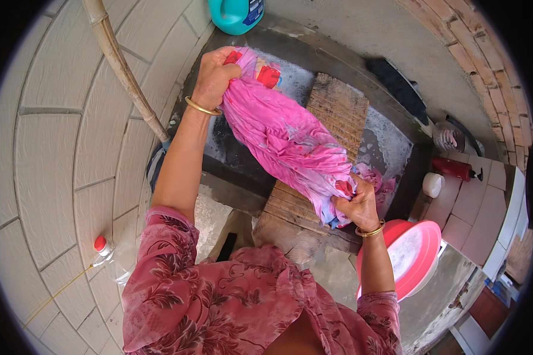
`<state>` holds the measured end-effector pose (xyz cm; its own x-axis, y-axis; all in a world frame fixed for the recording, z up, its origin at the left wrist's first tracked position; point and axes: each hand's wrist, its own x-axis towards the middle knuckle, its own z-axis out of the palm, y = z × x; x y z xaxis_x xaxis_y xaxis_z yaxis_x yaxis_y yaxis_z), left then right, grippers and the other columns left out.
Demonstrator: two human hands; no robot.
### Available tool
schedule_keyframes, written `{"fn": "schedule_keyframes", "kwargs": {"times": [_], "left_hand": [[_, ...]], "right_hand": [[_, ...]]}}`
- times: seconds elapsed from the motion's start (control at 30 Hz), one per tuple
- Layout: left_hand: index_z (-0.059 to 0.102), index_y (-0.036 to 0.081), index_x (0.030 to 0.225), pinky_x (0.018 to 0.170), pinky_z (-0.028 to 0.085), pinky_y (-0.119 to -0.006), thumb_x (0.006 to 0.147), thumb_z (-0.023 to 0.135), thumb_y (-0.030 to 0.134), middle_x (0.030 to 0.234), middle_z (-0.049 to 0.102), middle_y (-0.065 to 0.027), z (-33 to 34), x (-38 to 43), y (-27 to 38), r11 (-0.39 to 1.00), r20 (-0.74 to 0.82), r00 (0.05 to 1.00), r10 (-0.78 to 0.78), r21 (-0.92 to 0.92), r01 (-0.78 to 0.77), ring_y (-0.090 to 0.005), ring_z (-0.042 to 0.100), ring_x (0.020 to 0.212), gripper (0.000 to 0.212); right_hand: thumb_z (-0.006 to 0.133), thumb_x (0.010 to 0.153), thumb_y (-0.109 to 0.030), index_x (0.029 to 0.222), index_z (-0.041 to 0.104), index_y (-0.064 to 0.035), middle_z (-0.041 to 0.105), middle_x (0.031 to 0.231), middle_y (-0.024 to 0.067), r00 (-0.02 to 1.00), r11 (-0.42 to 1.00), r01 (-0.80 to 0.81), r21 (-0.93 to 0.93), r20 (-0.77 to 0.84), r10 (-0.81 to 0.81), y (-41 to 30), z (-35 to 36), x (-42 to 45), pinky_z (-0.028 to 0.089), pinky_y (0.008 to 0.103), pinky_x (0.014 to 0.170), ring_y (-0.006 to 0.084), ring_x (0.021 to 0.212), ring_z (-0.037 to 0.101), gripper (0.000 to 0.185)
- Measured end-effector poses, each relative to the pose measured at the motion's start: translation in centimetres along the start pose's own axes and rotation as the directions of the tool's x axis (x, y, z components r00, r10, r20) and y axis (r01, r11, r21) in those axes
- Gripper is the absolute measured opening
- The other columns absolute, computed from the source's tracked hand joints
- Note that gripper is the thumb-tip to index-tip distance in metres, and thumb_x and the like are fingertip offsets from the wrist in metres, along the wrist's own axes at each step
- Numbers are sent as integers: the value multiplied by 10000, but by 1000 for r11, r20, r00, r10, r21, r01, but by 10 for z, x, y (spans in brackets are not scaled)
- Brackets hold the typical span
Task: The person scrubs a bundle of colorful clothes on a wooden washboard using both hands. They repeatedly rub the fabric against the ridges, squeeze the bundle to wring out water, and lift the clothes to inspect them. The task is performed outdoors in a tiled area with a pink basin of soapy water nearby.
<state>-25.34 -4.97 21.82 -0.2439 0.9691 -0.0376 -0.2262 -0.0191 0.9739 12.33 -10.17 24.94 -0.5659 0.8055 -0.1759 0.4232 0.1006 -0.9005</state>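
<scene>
Stretched between my two hands is a wet pink cloth (280, 128) with red and pale blue patches, bunched lengthwise. My left hand (217, 77) grips its far left end, and a printed flap hangs beside the fist. Lower on the right, my right hand (359, 202) clenches the other end. Beneath the cloth a ridged wooden washboard (337, 111) slants across the concrete basin (248, 171), which holds soapy water (379, 120). Another pink cloth piece (384, 186) lies in the basin just beyond my right hand; whether it joins the held cloth, I cannot tell.
A teal jug (235, 20) stands at the basin's far corner. To the right are a pink basin (426, 248) with suds, a red pump bottle (453, 168) and a white tub (433, 184) on a tiled ledge (475, 195). A bamboo pole (124, 71) leans at the left wall.
</scene>
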Motion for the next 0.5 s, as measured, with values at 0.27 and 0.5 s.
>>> {"fn": "schedule_keyframes", "kwargs": {"times": [0.27, 0.5], "left_hand": [[391, 30, 1387, 992, 421, -451, 741, 678, 161, 1321, 490, -270, -120, -18, -217, 332, -225, 925, -306, 885, 326, -463, 513, 1169, 718], [453, 234, 1399, 1044, 145, -721, 745, 724, 392, 1577, 12, -193, -53, -68, -263, 108, -68, 895, -441, 986, 129, -502, 23, 1419, 726]], "right_hand": [[738, 681, -317, 1290, 494, -58, 551, 1195, 309, 975, 773, 96, -627, 216, 54, 88, 141, 134, 540, 429, 701, 406, 808, 664, 705], [779, 656, -545, 1500, 254, -130, 233, 1475, 366, 699, 481, 234, -845, 490, 521, 131, 191, 192, 471, 542, 894, 456, 1252, 475, 1077]]}}
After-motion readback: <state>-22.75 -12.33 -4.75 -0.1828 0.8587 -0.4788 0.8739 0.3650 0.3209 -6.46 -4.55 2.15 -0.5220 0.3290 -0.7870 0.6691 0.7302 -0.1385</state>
